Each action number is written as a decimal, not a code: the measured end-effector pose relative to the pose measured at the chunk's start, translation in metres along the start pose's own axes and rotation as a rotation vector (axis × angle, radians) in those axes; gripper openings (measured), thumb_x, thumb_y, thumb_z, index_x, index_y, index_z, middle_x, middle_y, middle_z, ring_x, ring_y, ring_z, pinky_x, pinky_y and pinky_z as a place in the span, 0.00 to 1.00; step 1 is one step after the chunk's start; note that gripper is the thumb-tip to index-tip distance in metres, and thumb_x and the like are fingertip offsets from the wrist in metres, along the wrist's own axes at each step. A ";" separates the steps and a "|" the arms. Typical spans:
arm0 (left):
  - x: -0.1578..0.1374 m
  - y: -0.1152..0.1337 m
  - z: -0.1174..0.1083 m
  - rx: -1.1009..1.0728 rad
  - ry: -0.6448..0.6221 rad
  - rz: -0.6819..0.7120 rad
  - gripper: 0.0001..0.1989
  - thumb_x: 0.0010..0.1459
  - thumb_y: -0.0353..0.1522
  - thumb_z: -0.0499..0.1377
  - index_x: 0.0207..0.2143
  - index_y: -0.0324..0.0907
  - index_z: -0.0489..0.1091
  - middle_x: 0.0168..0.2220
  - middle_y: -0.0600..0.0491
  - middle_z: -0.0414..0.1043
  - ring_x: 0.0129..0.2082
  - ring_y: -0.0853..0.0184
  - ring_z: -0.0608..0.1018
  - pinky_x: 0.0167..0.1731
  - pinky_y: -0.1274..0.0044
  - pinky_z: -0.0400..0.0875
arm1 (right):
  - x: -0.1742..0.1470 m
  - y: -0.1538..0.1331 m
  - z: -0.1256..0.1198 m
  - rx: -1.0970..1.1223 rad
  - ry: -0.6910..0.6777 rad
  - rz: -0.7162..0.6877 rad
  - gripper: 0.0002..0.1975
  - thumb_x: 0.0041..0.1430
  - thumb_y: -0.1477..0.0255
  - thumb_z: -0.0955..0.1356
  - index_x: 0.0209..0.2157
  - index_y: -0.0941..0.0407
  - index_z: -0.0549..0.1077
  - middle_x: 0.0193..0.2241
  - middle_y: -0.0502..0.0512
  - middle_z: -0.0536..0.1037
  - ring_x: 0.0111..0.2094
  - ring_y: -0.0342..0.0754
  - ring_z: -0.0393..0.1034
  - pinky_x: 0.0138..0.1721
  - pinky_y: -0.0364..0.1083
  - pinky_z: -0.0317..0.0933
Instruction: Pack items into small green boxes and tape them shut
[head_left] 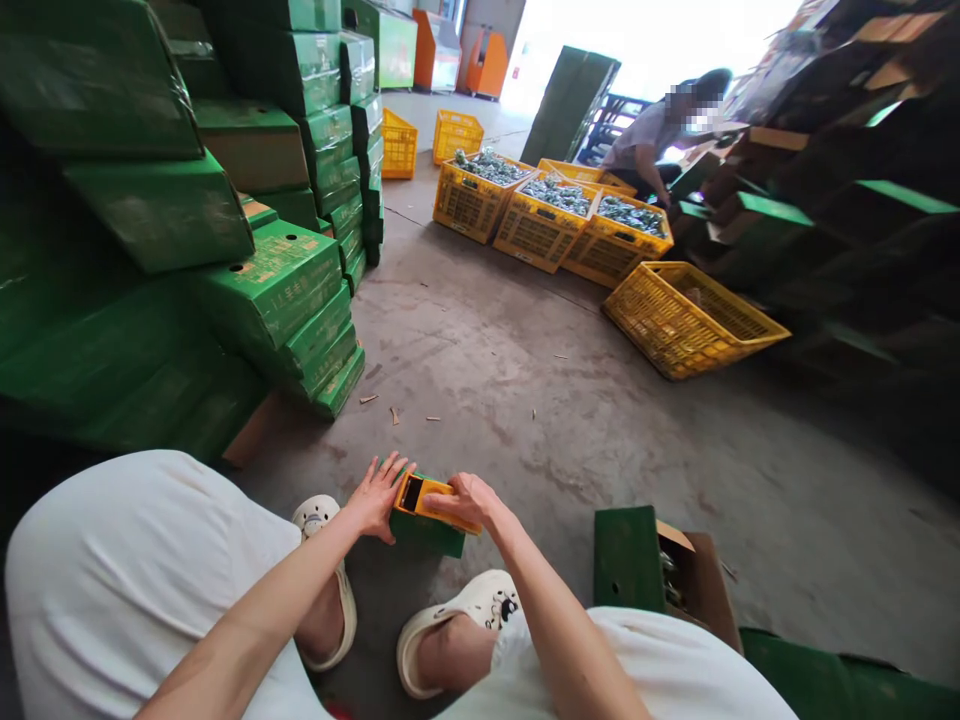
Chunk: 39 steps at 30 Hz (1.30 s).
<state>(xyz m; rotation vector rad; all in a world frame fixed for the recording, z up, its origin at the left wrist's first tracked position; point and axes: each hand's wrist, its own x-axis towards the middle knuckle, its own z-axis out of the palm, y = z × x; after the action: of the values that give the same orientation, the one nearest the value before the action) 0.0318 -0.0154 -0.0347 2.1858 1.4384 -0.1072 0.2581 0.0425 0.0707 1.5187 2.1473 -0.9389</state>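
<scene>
Between my feet on the floor is a small green box. On top of it lies an orange handheld device with a dark panel at its left end; its exact kind I cannot make out. My right hand grips the device's right part, thumb lying along its upper face. My left hand rests at the box's left end, fingers stretched out and apart, close to the device's dark end. The box's underside and the device's lower face are hidden.
Stacked green cartons rise on the left. Yellow crates filled with small shiny packets stand ahead, and a tilted yellow crate lies nearer. An open green carton sits at right. Another person bends beside dark cartons.
</scene>
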 end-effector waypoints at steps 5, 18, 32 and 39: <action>-0.002 -0.007 0.012 -0.016 0.037 0.039 0.72 0.32 0.40 0.74 0.75 0.42 0.39 0.74 0.37 0.46 0.75 0.45 0.44 0.71 0.52 0.28 | -0.012 0.007 -0.011 0.101 -0.064 -0.021 0.34 0.51 0.37 0.70 0.33 0.57 0.79 0.27 0.54 0.78 0.27 0.45 0.68 0.25 0.42 0.51; -0.004 -0.007 0.008 0.019 0.050 0.042 0.71 0.34 0.41 0.73 0.76 0.43 0.39 0.73 0.36 0.47 0.74 0.44 0.46 0.69 0.49 0.21 | -0.069 0.062 -0.037 -0.006 -0.081 0.156 0.26 0.51 0.46 0.74 0.26 0.57 0.76 0.28 0.59 0.80 0.31 0.53 0.75 0.25 0.43 0.52; 0.026 0.085 0.030 0.222 0.003 0.011 0.71 0.34 0.30 0.72 0.76 0.44 0.35 0.75 0.33 0.41 0.75 0.37 0.45 0.69 0.46 0.31 | -0.050 0.063 -0.015 -0.027 -0.106 0.239 0.27 0.50 0.45 0.74 0.35 0.57 0.81 0.31 0.61 0.84 0.34 0.55 0.80 0.29 0.43 0.62; 0.023 0.085 0.030 0.144 0.009 0.097 0.65 0.39 0.34 0.67 0.76 0.41 0.38 0.74 0.34 0.45 0.74 0.39 0.47 0.71 0.51 0.30 | -0.060 0.058 -0.015 -0.007 -0.097 0.264 0.29 0.48 0.45 0.75 0.39 0.55 0.83 0.34 0.63 0.85 0.37 0.58 0.81 0.31 0.44 0.66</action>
<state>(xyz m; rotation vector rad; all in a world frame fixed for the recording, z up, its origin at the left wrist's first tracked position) 0.1224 -0.0353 -0.0368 2.3713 1.3645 -0.1716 0.3350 0.0232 0.1004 1.6659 1.8263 -0.8918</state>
